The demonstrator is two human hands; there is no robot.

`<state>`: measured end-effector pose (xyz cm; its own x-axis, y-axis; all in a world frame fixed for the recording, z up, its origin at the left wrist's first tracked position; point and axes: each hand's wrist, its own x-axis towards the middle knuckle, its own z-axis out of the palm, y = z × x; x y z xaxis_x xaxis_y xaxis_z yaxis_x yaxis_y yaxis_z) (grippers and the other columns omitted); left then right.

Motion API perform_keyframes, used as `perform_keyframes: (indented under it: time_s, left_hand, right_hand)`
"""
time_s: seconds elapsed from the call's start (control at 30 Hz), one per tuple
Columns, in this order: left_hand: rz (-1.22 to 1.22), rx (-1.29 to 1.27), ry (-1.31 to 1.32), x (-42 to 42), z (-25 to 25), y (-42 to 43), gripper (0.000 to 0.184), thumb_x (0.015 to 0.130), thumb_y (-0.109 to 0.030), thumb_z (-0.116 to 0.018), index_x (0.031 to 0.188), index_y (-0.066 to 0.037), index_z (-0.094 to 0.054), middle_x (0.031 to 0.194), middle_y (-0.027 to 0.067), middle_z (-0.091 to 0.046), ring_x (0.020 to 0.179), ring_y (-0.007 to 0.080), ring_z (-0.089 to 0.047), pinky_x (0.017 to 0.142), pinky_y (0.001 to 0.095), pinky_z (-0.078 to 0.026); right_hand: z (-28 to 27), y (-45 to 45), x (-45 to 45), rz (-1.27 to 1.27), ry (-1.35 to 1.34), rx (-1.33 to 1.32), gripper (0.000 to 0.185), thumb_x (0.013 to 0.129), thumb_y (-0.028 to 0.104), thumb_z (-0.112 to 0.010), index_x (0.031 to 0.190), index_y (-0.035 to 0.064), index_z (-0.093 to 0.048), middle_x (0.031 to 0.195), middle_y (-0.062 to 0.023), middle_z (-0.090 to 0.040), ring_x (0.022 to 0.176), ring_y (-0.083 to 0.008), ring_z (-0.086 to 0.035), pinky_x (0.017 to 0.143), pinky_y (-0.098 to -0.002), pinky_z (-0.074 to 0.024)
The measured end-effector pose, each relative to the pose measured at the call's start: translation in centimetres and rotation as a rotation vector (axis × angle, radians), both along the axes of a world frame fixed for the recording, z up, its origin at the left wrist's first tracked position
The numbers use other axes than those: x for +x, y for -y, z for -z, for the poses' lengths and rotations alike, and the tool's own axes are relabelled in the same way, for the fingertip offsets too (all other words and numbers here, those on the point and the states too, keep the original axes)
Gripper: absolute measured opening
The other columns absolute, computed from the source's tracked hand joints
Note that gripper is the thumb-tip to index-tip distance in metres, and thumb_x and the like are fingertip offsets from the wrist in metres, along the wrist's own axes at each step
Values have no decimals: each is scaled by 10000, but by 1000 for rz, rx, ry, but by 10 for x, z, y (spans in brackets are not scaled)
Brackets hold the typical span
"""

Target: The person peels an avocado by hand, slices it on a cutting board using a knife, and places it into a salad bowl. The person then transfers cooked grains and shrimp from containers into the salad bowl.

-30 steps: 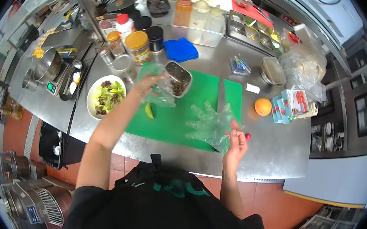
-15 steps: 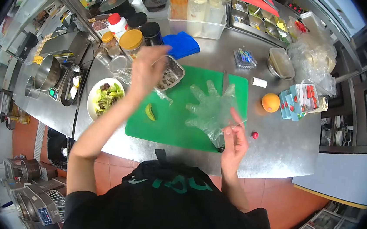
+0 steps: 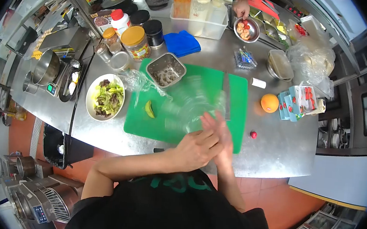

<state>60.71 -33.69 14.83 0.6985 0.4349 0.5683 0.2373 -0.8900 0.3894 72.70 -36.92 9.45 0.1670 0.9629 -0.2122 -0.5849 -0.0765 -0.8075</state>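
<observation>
Plastic glove (image 3: 194, 110), thin and see-through

A thin, see-through plastic glove (image 3: 190, 108), blurred, over the smooth, matt green board (image 3: 238, 106). Crinkled, shiny plastic film (image 3: 140, 82) at the board's left edge; bare metal tub (image 3: 166, 60) by its far left corner. Smooth metal bench (image 3: 275, 159), glossy along its front edge.

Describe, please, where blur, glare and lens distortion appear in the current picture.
Head view: the clear plastic glove is strongly smeared, apparently by motion, and the right hand is slightly soft; head view: the orange looks fairly sharp; head view: pale glare lies on the steel counter; head view: wide-angle distortion curves straight edges, and the corners are black.
</observation>
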Motion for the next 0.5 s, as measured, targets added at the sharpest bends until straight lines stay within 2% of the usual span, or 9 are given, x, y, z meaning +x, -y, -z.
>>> perform_keyframes:
  time_s: [0.03,0.07,0.13,0.2,0.27,0.3,0.4,0.47,0.5]
  left_hand:
    - [-4,-8,15,-3,2,3,160,622,-66,-596,768,-69,-532,763,51,-478,735,195,-508,541,297,-455]
    - [-6,-19,26,-8,5,7,160,607,-67,-581,755,-72,-522,744,46,-462,733,193,-496,538,298,-451]
    - [16,-20,-42,-18,10,12,178,611,-66,-588,781,-63,-535,754,44,-463,765,189,-493,558,299,-457]
    - [88,-28,8,-23,9,13,210,609,-65,-598,813,-57,-551,782,42,-480,782,192,-498,582,304,-468]
    - [120,-65,5,-27,7,14,222,607,-65,-604,825,-57,-558,801,43,-490,793,196,-502,597,305,-472]
    - [135,-96,5,-29,6,12,235,606,-65,-609,837,-58,-566,821,43,-501,804,199,-506,611,306,-477]
    - [213,-165,-11,-42,22,17,238,606,-67,-613,839,-55,-567,848,48,-513,833,203,-514,623,313,-481]
    - [185,-210,-42,-52,31,16,229,612,-69,-609,837,-59,-569,852,51,-511,840,197,-514,638,313,-482]
    - [240,-209,26,-53,32,11,223,616,-69,-608,835,-61,-569,848,48,-511,837,198,-515,626,313,-484]
  right_hand:
    - [-10,-4,12,-131,-189,1,668,955,451,-366,1405,-14,-200,1374,-207,-380,1279,-275,-375,1054,-420,-308]
    - [-13,-11,14,-126,-186,7,668,955,451,-366,1405,-14,-200,1374,-207,-380,1279,-275,-375,1054,-420,-308]
    - [-17,-24,14,164,-331,108,688,942,484,-372,1391,-19,-234,1370,-210,-386,1283,-299,-370,1050,-434,-314]
    - [-5,-27,5,229,-225,151,678,938,489,-388,1369,-23,-280,1358,-207,-401,1243,-286,-416,1020,-420,-346]
    - [25,-21,-4,138,428,11,681,936,492,-401,1356,-35,-305,1363,-195,-395,1217,-268,-430,993,-392,-361]
    - [27,-22,-5,141,435,14,681,936,492,-401,1356,-35,-305,1363,-195,-395,1217,-268,-430,993,-392,-361]
    - [6,-28,-23,147,282,95,822,853,644,-404,1419,75,-230,1422,-167,-316,1251,-303,-379,984,-462,-358]
    - [-33,-33,-45,131,254,157,903,803,725,-394,1454,142,-165,1459,-157,-256,1285,-329,-337,995,-511,-339]
    - [-52,-45,-51,84,72,155,912,804,731,-378,1460,148,-127,1470,-161,-225,1308,-338,-298,1013,-523,-312]
